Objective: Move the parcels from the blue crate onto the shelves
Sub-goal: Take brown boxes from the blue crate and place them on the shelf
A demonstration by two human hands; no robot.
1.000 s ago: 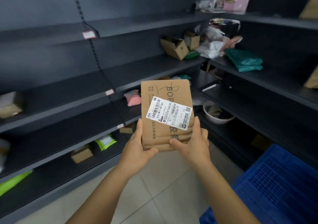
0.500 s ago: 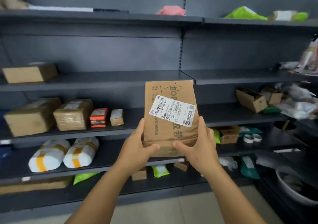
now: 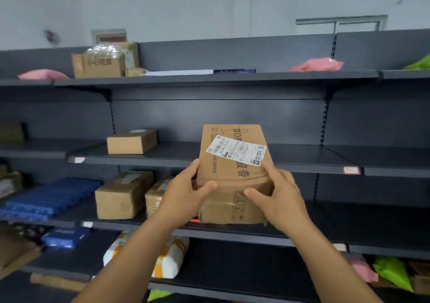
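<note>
Fingers point(image 3: 204, 187) of both hands grip cardboard parcel point(image 3: 232, 179) before shelves point(image 3: 302, 166).

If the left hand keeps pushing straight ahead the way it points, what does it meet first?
The left hand already grips the cardboard parcel; past it, probably the shelf's dark back panel, though depth is unclear.

Matt cardboard parcel point(image 3: 235, 174), glossy tape
</note>
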